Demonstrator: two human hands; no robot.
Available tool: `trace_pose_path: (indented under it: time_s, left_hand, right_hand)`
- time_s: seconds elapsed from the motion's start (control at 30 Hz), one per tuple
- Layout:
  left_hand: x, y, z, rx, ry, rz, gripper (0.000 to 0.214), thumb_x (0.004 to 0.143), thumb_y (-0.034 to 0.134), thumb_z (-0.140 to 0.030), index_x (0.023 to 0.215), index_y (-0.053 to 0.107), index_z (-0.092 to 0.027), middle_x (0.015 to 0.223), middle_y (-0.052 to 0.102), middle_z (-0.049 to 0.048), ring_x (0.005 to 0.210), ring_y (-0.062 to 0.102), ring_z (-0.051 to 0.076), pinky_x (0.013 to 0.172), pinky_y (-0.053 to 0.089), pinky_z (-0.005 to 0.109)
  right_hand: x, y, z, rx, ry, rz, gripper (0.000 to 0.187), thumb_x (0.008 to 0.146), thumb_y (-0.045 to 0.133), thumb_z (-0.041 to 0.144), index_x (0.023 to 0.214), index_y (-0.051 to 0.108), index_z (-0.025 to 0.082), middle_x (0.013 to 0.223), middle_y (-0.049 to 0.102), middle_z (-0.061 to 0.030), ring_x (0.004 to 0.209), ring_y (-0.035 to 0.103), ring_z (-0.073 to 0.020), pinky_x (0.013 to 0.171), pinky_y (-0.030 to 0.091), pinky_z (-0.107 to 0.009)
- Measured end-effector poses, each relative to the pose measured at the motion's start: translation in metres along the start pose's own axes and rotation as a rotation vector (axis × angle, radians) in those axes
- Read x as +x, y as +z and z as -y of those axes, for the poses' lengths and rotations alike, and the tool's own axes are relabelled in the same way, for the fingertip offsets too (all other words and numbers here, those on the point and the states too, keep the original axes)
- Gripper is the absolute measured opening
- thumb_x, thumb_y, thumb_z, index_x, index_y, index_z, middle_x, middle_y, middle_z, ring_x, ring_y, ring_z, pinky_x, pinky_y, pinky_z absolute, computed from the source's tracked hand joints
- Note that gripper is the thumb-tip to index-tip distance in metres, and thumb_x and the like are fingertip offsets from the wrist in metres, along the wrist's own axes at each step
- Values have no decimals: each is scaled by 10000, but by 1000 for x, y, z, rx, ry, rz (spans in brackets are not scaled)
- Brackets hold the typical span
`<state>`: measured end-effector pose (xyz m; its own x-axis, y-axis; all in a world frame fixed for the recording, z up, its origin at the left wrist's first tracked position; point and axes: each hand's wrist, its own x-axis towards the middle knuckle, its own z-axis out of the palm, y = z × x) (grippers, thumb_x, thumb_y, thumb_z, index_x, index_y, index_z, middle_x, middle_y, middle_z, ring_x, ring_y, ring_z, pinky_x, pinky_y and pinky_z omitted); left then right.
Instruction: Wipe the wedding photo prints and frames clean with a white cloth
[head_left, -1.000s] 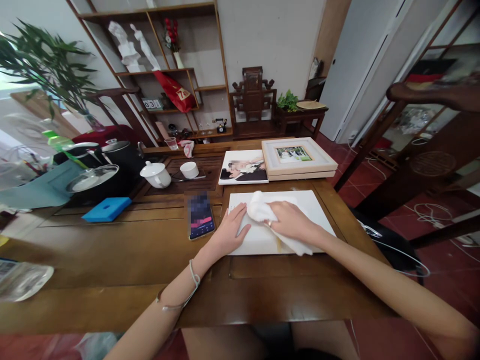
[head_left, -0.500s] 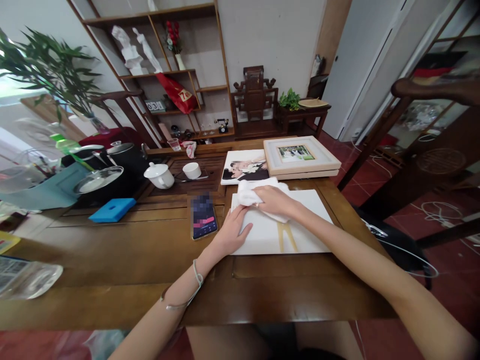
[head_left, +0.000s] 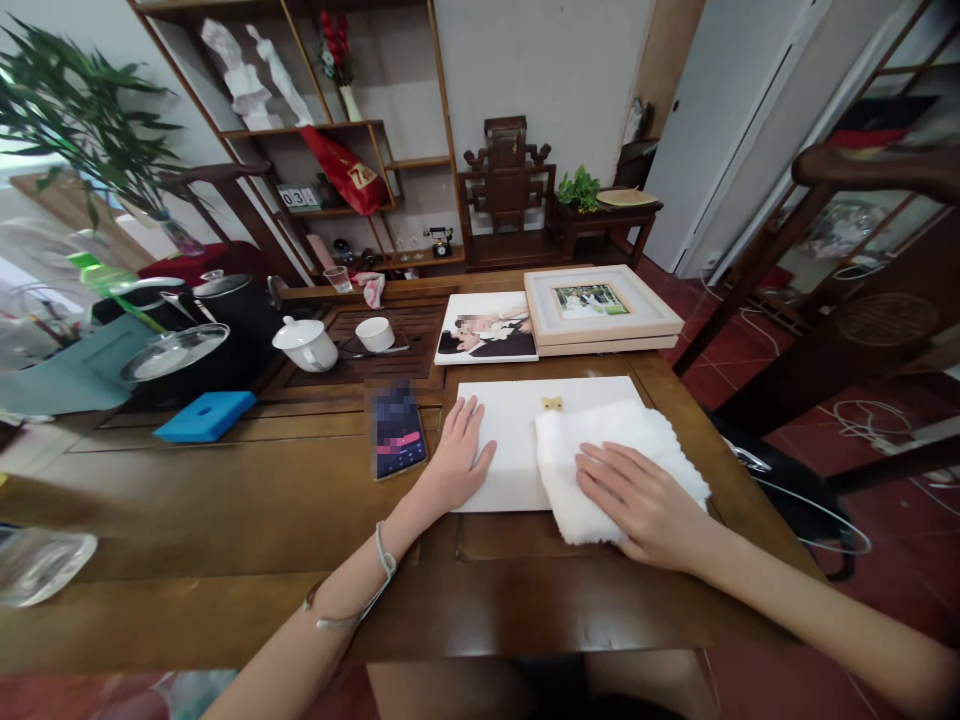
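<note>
A white rectangular panel (head_left: 504, 455) lies flat on the wooden table. My left hand (head_left: 459, 458) rests on its left edge, fingers stretched out and holding nothing. My right hand (head_left: 637, 495) lies flat on a fluffy white towel (head_left: 592, 430), its fingers extended and pressing down. The towel is spread over the right part of the panel and hangs past its front and right edges. Just above the towel, a small gold-coloured piece (head_left: 553, 404) shows on the panel; anything below it is covered.
Beyond the panel lie a couple's photo print (head_left: 486, 335) and stacked pale wooden frames (head_left: 600, 310). A phone (head_left: 400, 430) sits left of my left hand. Farther left are a blue block (head_left: 206, 415), a lidded white teapot (head_left: 306, 345) and a white cup (head_left: 375, 334).
My right hand has moved right and toward me with the towel, which is now spread wider. My left hand stays at the panel's left edge, now apart from the towel.
</note>
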<state>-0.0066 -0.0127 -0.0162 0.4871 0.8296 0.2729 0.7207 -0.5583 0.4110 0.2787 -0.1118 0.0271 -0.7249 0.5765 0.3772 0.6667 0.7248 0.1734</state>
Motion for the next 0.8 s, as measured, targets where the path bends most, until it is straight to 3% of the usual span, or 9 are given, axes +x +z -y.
trace_pose_path:
  time_s: [0.1,0.27,0.33,0.47,0.63,0.7,0.8]
  left_hand:
    - [-1,-1,-1,-10,24,-12,566,967,396,-350,1471,285,-116,1565,272,205,1485,168,322,1183,232,559]
    - [0,-2,0,-25,33,-2,566,963,408,-343,1466,283,-116,1553,292,211,1473,219,312,1189,243,533]
    - [0,-3,0,-23,20,10,570,961,410,-343,1462,287,-100,1551,291,220,1472,219,318,1190,240,531]
    - [0,-3,0,-15,15,10,576,964,410,-340,1472,265,-110,1557,276,216,1470,222,320,1188,242,531]
    - [0,-5,-5,7,17,17,571,973,397,-347,1474,266,-106,1555,280,216,1472,217,318,1188,242,529]
    - [0,-7,-6,12,20,22,571,976,391,-354,1472,271,-100,1552,284,218,1471,218,321,1187,247,531]
    - [1,-8,-6,11,24,33,573,975,391,-355,1473,273,-100,1552,287,216,1472,217,320,1187,245,534]
  right_hand:
    - [8,5,-9,55,38,-15,565,615,504,111,1169,608,74,1237,635,-202,1219,536,-335,1012,436,-493]
    - [34,30,-63,31,281,-26,454,692,533,122,1136,624,92,1197,650,-200,1127,592,-329,956,475,-491]
    - [42,35,-73,14,326,-8,422,695,538,123,1106,632,95,1184,649,-203,1098,600,-335,947,478,-499]
    - [33,25,-49,38,210,14,403,718,541,152,1110,616,100,1171,645,-213,1143,568,-351,977,451,-532]
    - [-11,1,0,95,59,51,615,592,541,134,1206,575,108,1275,601,-213,1257,489,-365,1045,390,-540]
    - [-21,-3,3,130,57,52,656,575,536,137,1230,572,128,1301,597,-191,1274,483,-350,1058,384,-527]
    - [-15,3,-18,156,154,43,596,630,535,148,1223,593,162,1284,620,-160,1237,530,-320,1024,427,-514]
